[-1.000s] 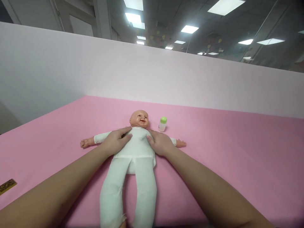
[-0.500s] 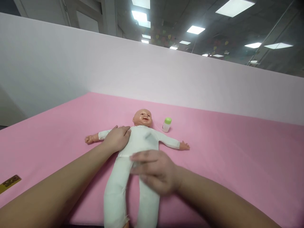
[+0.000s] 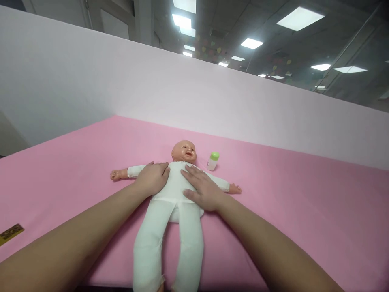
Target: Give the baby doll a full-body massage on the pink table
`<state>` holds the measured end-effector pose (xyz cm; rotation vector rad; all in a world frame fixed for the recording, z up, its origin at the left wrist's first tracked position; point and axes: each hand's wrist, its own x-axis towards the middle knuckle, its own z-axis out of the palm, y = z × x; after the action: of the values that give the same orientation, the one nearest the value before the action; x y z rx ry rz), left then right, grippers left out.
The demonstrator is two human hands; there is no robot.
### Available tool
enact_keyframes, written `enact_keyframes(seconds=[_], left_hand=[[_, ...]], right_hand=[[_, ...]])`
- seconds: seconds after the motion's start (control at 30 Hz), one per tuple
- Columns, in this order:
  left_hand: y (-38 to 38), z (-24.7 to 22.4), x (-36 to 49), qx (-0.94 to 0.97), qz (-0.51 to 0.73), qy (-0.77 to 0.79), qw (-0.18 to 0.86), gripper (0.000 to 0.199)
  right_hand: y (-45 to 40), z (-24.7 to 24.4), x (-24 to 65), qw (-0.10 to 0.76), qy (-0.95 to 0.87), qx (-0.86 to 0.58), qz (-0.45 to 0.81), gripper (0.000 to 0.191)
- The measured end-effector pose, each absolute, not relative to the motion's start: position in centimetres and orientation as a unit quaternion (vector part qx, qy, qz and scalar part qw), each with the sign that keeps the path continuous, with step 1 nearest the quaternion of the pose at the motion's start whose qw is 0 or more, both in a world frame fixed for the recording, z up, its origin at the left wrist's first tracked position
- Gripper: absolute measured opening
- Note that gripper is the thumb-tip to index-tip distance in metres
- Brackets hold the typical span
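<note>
A baby doll (image 3: 174, 182) with a white cloth body lies on its back on the pink surface (image 3: 291, 202), its head away from me and its arms spread. My left hand (image 3: 152, 177) rests open on the left side of its chest, by the shoulder. On the right side of the chest and belly, my right hand (image 3: 203, 187) lies with its fingers apart and nothing in it. Both palms are hidden against the doll. The doll's feet are mostly cut off by the lower edge of the view.
A small bottle with a green cap (image 3: 213, 161) stands to the right of the doll's head. A white wall (image 3: 212, 101) borders the far side of the surface. At the left edge is a yellow and black label (image 3: 11, 234).
My right hand has moved away from me, from above the doll's hips onto its chest, and its fingers have spread. My left hand has stayed in place.
</note>
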<state>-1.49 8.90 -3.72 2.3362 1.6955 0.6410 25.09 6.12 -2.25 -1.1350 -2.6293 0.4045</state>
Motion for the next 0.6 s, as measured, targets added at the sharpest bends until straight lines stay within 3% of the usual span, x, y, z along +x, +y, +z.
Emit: enact_keyframes(seconds=[0.27, 0.47, 0.53, 0.6], left_hand=[[8.5, -3.5, -1.3, 0.806, 0.182, 0.557, 0.089, 0.048], [7.0, -1.8, -1.5, 0.809, 0.142, 0.571, 0.012, 0.053], [5.4, -0.3, -1.1, 0.828, 0.183, 0.528, 0.043, 0.046], [3.2, 1.4, -0.4, 0.858, 0.23, 0.436, 0.147, 0.042]], right_hand=[[7.4, -1.8, 27.0, 0.146, -0.843, -0.492, 0.162, 0.068], [6.9, -1.4, 27.2, 0.16, -0.839, -0.494, 0.165, 0.059], [6.8, -1.3, 27.1, 0.16, -0.838, -0.495, 0.166, 0.06], [6.8, -1.3, 27.1, 0.16, -0.835, -0.499, 0.167, 0.061]])
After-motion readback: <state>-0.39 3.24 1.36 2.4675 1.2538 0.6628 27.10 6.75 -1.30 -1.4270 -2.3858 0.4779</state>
